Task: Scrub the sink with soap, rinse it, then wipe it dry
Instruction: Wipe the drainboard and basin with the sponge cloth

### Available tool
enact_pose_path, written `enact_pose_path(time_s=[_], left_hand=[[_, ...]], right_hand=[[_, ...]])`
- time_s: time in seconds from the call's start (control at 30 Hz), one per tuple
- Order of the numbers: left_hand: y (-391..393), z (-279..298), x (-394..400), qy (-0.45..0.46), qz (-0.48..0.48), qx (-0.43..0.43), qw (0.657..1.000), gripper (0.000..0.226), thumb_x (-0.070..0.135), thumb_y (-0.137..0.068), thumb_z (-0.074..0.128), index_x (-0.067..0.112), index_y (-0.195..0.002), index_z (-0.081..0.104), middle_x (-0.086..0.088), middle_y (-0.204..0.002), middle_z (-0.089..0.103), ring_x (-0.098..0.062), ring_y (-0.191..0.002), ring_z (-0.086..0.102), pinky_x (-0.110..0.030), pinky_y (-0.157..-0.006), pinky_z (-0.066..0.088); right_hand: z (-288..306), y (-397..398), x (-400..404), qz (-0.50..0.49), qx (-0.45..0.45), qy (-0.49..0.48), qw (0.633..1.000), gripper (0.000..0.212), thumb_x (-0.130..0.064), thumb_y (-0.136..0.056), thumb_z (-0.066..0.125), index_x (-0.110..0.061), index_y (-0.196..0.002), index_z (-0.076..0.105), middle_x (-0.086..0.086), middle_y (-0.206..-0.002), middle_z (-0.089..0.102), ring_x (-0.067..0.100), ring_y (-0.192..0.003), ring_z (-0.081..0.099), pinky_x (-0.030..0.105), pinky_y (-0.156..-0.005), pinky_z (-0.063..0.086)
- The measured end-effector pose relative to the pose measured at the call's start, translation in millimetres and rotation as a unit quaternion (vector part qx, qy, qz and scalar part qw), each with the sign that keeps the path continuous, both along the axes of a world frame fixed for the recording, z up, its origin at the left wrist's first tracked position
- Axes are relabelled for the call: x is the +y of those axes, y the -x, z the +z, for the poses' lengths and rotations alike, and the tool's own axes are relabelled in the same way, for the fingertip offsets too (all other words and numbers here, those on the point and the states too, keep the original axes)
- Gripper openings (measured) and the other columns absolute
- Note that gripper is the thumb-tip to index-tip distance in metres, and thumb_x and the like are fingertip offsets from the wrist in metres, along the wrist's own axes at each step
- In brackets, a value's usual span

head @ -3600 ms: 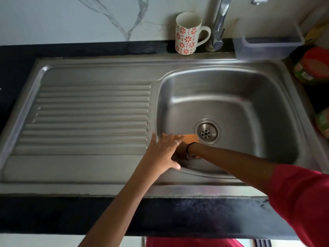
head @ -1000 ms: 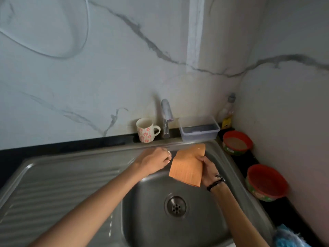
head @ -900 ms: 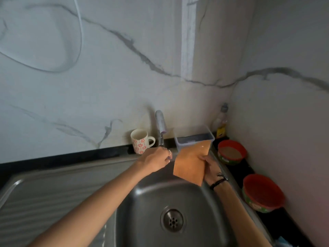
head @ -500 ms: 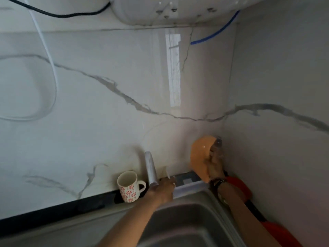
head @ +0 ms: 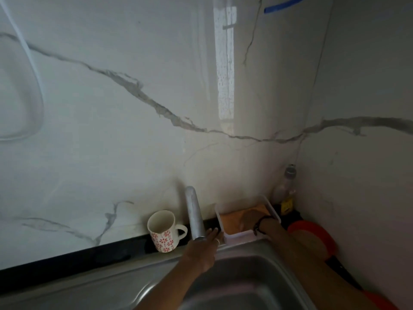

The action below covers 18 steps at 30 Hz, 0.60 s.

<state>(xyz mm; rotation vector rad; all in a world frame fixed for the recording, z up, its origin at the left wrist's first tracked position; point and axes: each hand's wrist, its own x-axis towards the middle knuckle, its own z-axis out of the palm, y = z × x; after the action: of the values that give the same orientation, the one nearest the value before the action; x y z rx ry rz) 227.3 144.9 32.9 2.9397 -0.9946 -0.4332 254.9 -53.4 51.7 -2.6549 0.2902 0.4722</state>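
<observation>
The steel sink [head: 241, 285] fills the bottom of the view, only its far part showing. An orange cloth [head: 230, 221] lies inside a clear plastic container [head: 273, 210] behind the sink's rim. My right hand [head: 251, 219] is down in that container on top of the cloth; the blur hides whether its fingers grip it. My left hand [head: 204, 247] reaches over the rim with fingers straight, its tips touching the base of the steel tap [head: 194, 212].
A white mug [head: 163, 231] with red flowers stands left of the tap on the black counter. A soap bottle [head: 286, 190] sits in the corner. Red bowls [head: 312, 236] stand along the right wall. Marble walls close in behind and at the right.
My right hand has come down from in front of the wall and brought the orange cloth into the clear container. My left hand stays by the tap. The camera has tilted down slightly.
</observation>
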Motion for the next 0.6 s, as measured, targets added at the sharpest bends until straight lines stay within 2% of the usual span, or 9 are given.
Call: enact_pose_path(time_s=[0.07, 0.17, 0.3, 0.4, 0.47, 0.6], left_hand=[[2, 5, -2, 0.0, -0.011, -0.017, 1.0, 0.069, 0.008, -0.094, 0.044, 0.015, -0.15, 0.004, -0.002, -0.158, 0.001, -0.017, -0.145, 0.004, -0.037, -0.117, 0.016], [10, 19, -7, -0.006, -0.021, -0.046, 0.999, 0.069, 0.01, -0.094, 0.047, 0.012, -0.149, 0.007, -0.005, -0.157, 0.004, -0.018, -0.145, 0.005, -0.036, -0.116, 0.017], [25, 40, -10, 0.037, 0.026, -0.086, 0.995, 0.057, 0.006, -0.092, 0.044, 0.008, -0.146, 0.025, -0.01, -0.154, 0.021, -0.023, -0.141, 0.021, -0.035, -0.112, 0.024], [59, 51, -4, 0.083, 0.081, -0.086, 0.99, 0.036, 0.009, -0.092, 0.044, 0.006, -0.127, 0.05, -0.013, -0.135, 0.049, -0.028, -0.123, 0.047, -0.034, -0.097, 0.039], [79, 50, 1, 0.126, 0.109, -0.094, 0.982, 0.028, 0.013, -0.091, 0.046, 0.009, -0.115, 0.058, -0.014, -0.12, 0.059, -0.03, -0.109, 0.057, -0.033, -0.085, 0.046], [143, 33, 7, 0.241, 0.157, -0.022, 0.958, 0.032, 0.017, -0.091, 0.045, 0.02, -0.119, 0.061, -0.005, -0.121, 0.063, -0.023, -0.112, 0.057, -0.034, -0.09, 0.047]], right_hand=[[-3, 1, 3, 0.035, -0.025, -0.008, 0.999, 0.043, -0.025, -0.1, 0.036, -0.01, -0.14, 0.037, 0.006, -0.147, 0.037, 0.024, -0.135, 0.034, 0.033, -0.112, 0.026], [0, 10, 12, 0.02, -0.147, -0.015, 0.989, 0.037, -0.006, -0.093, 0.04, -0.01, -0.128, 0.053, 0.009, -0.135, 0.052, 0.025, -0.123, 0.048, 0.031, -0.102, 0.038], [7, 42, 28, 0.005, -0.261, -0.05, 0.964, 0.034, 0.002, -0.085, 0.042, -0.009, -0.108, 0.066, 0.011, -0.115, 0.065, 0.026, -0.105, 0.058, 0.028, -0.089, 0.043], [12, 81, 42, -0.032, -0.295, -0.108, 0.949, 0.033, 0.006, -0.083, 0.043, -0.006, -0.098, 0.069, 0.014, -0.103, 0.069, 0.029, -0.097, 0.061, 0.026, -0.079, 0.042], [14, 113, 51, -0.028, -0.311, -0.131, 0.941, 0.033, 0.008, -0.081, 0.043, -0.005, -0.093, 0.07, 0.015, -0.098, 0.07, 0.029, -0.095, 0.063, 0.029, -0.081, 0.047], [9, 194, 62, -0.019, -0.313, -0.161, 0.936, 0.035, 0.011, -0.079, 0.045, -0.006, -0.093, 0.072, 0.008, -0.097, 0.072, 0.024, -0.096, 0.066, 0.035, -0.086, 0.05]])
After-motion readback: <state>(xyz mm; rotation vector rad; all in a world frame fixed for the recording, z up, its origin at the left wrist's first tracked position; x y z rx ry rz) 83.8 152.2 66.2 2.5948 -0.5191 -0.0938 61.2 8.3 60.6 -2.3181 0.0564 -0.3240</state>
